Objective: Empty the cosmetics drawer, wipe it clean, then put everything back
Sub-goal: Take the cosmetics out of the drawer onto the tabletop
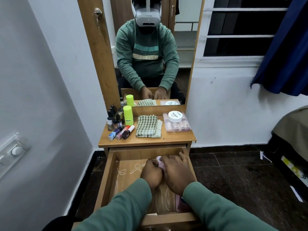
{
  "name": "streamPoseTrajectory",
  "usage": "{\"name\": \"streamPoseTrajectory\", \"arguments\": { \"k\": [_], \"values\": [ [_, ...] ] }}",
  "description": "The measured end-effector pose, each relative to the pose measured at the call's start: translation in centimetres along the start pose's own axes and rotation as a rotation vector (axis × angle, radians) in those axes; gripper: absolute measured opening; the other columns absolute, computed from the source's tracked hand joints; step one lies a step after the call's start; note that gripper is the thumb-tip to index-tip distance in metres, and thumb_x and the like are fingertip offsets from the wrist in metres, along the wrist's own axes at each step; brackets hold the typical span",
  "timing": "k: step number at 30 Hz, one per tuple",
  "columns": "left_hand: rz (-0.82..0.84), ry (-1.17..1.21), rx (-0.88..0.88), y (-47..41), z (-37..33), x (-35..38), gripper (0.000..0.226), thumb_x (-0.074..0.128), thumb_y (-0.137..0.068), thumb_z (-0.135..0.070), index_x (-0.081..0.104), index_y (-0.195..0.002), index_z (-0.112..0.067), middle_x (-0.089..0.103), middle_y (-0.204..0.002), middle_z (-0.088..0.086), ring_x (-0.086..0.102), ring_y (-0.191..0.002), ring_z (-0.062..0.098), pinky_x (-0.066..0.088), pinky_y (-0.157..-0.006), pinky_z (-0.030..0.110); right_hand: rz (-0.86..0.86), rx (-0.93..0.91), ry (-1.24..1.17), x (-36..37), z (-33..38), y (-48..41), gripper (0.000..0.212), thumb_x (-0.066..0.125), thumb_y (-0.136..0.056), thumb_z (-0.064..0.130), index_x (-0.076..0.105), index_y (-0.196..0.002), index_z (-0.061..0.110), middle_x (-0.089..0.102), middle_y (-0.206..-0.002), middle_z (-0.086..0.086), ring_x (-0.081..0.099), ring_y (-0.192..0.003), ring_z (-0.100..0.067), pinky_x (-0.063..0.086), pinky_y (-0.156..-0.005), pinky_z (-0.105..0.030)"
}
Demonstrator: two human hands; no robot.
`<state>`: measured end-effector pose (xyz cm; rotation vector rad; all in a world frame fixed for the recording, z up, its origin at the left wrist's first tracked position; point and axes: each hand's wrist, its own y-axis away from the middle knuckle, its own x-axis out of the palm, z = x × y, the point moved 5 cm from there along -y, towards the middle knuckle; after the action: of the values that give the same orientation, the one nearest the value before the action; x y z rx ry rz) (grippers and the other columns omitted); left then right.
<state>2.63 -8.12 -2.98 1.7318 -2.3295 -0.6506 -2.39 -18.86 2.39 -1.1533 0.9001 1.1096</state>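
Observation:
The wooden drawer (106, 177) stands pulled open below the dresser top, its floor marked with white chalk scribbles. Both hands are inside it, close together. My left hand (150, 174) and my right hand (178, 172) are both closed around a small pale pink cosmetic item (159, 160), mostly hidden between the fingers. On the dresser top lie a folded green checked cloth (148, 125), a lime-green bottle (128, 115), several nail polish bottles (116, 124) and a clear box of pink tubes (177, 126) with a white jar (175, 116) on it.
A mirror (150, 47) rises behind the dresser top (146, 140). A grey wall is close on the left, with a switch plate (13, 152). A bed edge (290, 147) and a blue curtain (286, 47) are at the right. Something pink lies in the drawer's front right corner (181, 205).

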Motion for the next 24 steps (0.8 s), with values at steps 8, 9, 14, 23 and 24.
{"name": "streamPoseTrajectory", "arguments": {
  "k": [8, 9, 14, 23, 24],
  "values": [
    [0.013, 0.07, 0.043, 4.4, -2.1, -1.6, 0.028, 0.061, -0.085, -0.023, 0.055, -0.112, -0.02, 0.072, -0.095, 0.012, 0.063, -0.077, 0.022, 0.048, -0.068, 0.037, 0.078, 0.021, -0.306, -1.7, 0.6, 1.2, 0.036, 0.053, -0.102, 0.032, 0.052, -0.138, 0.034, 0.059, -0.132, 0.013, 0.056, -0.116, -0.01, 0.045, -0.103, -0.031],
    [0.027, 0.071, 0.066, 4.8, -2.2, -1.9, 0.023, 0.06, -0.091, -0.018, 0.055, -0.113, -0.018, 0.072, -0.096, 0.012, 0.064, -0.078, 0.022, 0.051, -0.069, 0.037, 0.083, 0.034, -0.358, -1.7, 0.6, 1.6, 0.039, 0.058, -0.099, 0.031, 0.051, -0.137, 0.035, 0.056, -0.132, 0.015, 0.056, -0.114, -0.007, 0.051, -0.097, -0.029],
    [0.103, 0.01, 0.174, 6.6, -4.5, -1.9, 0.022, 0.052, -0.101, -0.006, 0.065, -0.113, -0.018, 0.075, -0.108, 0.012, 0.073, -0.098, 0.032, 0.061, -0.084, 0.046, -0.017, 0.223, -0.736, -3.3, -0.9, 2.2, 0.062, 0.084, -0.082, 0.024, 0.051, -0.134, 0.038, 0.056, -0.123, 0.014, 0.066, -0.088, -0.005, 0.06, -0.079, -0.027],
    [0.136, 0.084, 0.33, 5.1, -11.4, -0.1, 0.025, 0.069, -0.094, -0.029, 0.067, -0.109, -0.009, 0.073, -0.108, 0.019, 0.07, -0.096, 0.028, 0.057, -0.087, 0.043, -0.155, 0.372, -1.157, -8.0, -4.8, -2.0, 0.049, 0.086, -0.081, 0.011, 0.06, -0.122, 0.016, 0.073, -0.101, -0.016, 0.072, -0.078, -0.022, 0.062, -0.07, -0.035],
    [0.138, 0.086, 0.334, 4.7, -12.0, 0.0, 0.023, 0.072, -0.094, -0.026, 0.066, -0.111, -0.011, 0.073, -0.109, 0.018, 0.071, -0.098, 0.029, 0.059, -0.089, 0.044, -0.182, 0.41, -1.183, -8.4, -5.6, -2.6, 0.048, 0.086, -0.082, 0.013, 0.059, -0.121, 0.014, 0.073, -0.102, -0.015, 0.074, -0.08, -0.023, 0.062, -0.069, -0.034]
  ]
}}
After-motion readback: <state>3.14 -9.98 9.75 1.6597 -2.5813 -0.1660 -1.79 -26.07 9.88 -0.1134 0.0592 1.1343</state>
